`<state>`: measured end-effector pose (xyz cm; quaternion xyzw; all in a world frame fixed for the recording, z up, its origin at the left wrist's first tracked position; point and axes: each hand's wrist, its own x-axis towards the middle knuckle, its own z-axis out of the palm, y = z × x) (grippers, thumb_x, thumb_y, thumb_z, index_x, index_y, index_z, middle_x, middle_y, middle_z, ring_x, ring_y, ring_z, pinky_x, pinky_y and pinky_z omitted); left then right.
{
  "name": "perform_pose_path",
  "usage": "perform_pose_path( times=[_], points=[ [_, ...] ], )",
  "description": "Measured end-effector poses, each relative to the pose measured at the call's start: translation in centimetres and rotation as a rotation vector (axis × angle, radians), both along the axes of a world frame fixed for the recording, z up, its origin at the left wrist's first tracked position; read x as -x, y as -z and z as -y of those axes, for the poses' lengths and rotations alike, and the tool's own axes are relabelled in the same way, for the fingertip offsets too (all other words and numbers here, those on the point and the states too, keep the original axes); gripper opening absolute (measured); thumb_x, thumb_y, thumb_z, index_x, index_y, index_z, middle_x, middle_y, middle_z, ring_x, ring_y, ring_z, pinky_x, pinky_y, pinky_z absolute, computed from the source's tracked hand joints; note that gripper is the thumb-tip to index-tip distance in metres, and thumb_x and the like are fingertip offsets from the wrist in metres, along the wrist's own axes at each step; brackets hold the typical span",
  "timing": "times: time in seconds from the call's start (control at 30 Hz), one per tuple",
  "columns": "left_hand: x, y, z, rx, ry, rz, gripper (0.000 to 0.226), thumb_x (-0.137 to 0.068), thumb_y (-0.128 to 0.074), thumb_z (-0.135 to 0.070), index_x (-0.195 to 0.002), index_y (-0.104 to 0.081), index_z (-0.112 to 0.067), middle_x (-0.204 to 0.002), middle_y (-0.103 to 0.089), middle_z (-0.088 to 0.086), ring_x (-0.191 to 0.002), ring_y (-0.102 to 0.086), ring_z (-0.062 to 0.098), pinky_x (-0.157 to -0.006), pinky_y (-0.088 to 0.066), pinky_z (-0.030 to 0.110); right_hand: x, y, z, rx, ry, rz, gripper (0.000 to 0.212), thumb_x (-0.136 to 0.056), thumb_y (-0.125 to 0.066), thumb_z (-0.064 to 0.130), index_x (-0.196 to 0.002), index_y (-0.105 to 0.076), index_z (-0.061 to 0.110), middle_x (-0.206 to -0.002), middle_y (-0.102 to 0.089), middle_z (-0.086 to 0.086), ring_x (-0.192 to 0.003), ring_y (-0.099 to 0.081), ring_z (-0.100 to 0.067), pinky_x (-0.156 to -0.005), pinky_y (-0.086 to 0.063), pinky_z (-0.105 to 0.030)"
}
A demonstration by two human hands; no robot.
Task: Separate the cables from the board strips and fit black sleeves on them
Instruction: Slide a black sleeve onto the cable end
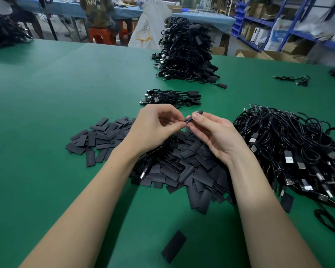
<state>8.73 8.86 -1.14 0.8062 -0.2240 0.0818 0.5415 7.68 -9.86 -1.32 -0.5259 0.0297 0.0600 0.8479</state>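
Black sleeve pinched in right hand, cable end in left hand: align squarely, then slide gently.

The board strips lie mostly buried under the tangled cables; shelf boxes are blurred.

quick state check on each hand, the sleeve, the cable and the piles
left hand: pinching cable end
right hand: pinching black sleeve
black sleeve: held, at cable end
cable: dangling under left hand
sleeve pile: loose, flat
small bundle: laid aligned
tall stack: piled high
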Motion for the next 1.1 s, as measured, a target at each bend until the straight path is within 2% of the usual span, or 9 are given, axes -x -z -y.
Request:
perform_pose_path(
  times=[0.2, 0.27, 0.37, 0.47, 0.7, 0.8, 0.93, 1.03, 1.1],
  points=[
    [0.2, -0.1, 0.1, 0.019, -0.020, 0.010, 0.007, -0.085, -0.081, -0.010, -0.089, -0.076, -0.007, -0.079, -0.075, 0.003, -0.073, -0.071, 0.013, -0.079, -0.062, 0.036, 0.1, -0.1, 0.0, 0.024, -0.012, 0.018, 0.019, -0.069, -0.081, 0.016, -0.086, -0.079, 0.007, -0.094, -0.078, -0.011, -0.083, -0.076, -0.015, -0.070, -0.059, -0.019],
    [0.2, -0.2, 0.2, 0.021, -0.022, 0.013, 0.006, -0.086, -0.080, -0.012, -0.090, -0.076, -0.009, -0.079, -0.075, 0.002, -0.075, -0.072, 0.017, -0.079, -0.062, 0.037, 0.1, 0.0, 0.0, 0.002, -0.002, 0.007, 0.021, -0.072, -0.081, 0.015, -0.090, -0.077, 0.005, -0.093, -0.078, -0.011, -0.083, -0.076, -0.015, -0.070, -0.059, -0.019],
    [0.2, -0.1, 0.3, 0.036, -0.028, 0.016, 0.008, -0.085, -0.081, -0.012, -0.091, -0.076, -0.010, -0.079, -0.075, 0.001, -0.074, -0.071, 0.013, -0.077, -0.061, 0.030, 0.0, 0.2, -0.1, -0.026, 0.011, -0.011, 0.018, -0.078, -0.080, 0.012, -0.093, -0.076, 0.003, -0.092, -0.078, -0.011, -0.082, -0.076, -0.015, -0.069, -0.059, -0.019],
    [0.2, -0.1, 0.3, 0.034, -0.014, -0.013, 0.009, -0.084, -0.080, -0.008, -0.092, -0.076, -0.010, -0.080, -0.075, 0.000, -0.074, -0.070, 0.007, -0.076, -0.058, 0.024, 0.0, 0.3, -0.3, -0.028, 0.029, -0.022, 0.024, -0.073, -0.082, 0.014, -0.093, -0.076, 0.004, -0.091, -0.078, -0.012, -0.081, -0.076, -0.016, -0.069, -0.059, -0.019],
    [0.1, -0.1, 0.3, 0.070, -0.041, -0.032, 0.009, -0.083, -0.082, -0.011, -0.088, -0.075, -0.012, -0.076, -0.075, 0.002, -0.072, -0.073, 0.015, -0.074, -0.059, 0.024, 0.0, 0.2, -0.3, -0.020, -0.002, -0.004, 0.031, -0.070, -0.082, 0.016, -0.097, -0.074, 0.002, -0.093, -0.078, -0.011, -0.083, -0.076, -0.015, -0.071, -0.059, -0.019],
    [0.1, 0.0, 0.2, 0.079, -0.046, -0.044, 0.010, -0.083, -0.083, -0.011, -0.088, -0.075, -0.012, -0.075, -0.075, 0.002, -0.071, -0.073, 0.015, -0.075, -0.060, 0.026, 0.1, 0.1, -0.5, 0.013, 0.007, 0.001, 0.025, -0.079, -0.080, 0.012, -0.101, -0.073, 0.002, -0.093, -0.079, -0.011, -0.083, -0.076, -0.015, -0.071, -0.059, -0.020],
    [0.0, 0.0, 0.3, 0.115, -0.047, -0.074, 0.009, -0.084, -0.081, -0.008, -0.088, -0.073, -0.011, -0.074, -0.076, 0.002, -0.070, -0.073, 0.014, -0.074, -0.059, 0.025, 0.2, 0.1, -1.3, 0.110, 0.108, 0.102, 0.021, -0.090, -0.076, 0.013, -0.110, -0.070, 0.017, -0.097, -0.079, -0.009, -0.087, -0.075, -0.020, -0.074, -0.059, -0.024],
    [0.0, -0.1, 0.4, 0.158, -0.046, -0.101, 0.011, -0.084, -0.080, -0.007, -0.086, -0.073, -0.015, -0.075, -0.077, 0.001, -0.071, -0.074, 0.013, -0.071, -0.057, 0.022, 0.3, 0.2, -2.1, 0.124, 0.169, 0.182, 0.020, -0.091, -0.075, 0.013, -0.108, -0.073, 0.023, -0.097, -0.078, -0.011, -0.086, -0.074, -0.021, -0.075, -0.059, -0.026],
    [0.0, -0.1, 0.4, 0.162, -0.063, -0.114, 0.010, -0.084, -0.080, -0.009, -0.085, -0.073, -0.015, -0.075, -0.077, 0.001, -0.073, -0.075, 0.015, -0.071, -0.060, 0.033, 0.3, 0.2, -2.5, 0.110, 0.194, 0.193, 0.021, -0.090, -0.076, 0.011, -0.107, -0.075, 0.024, -0.093, -0.079, -0.009, -0.083, -0.074, -0.017, -0.074, -0.059, -0.025]
  ],
)
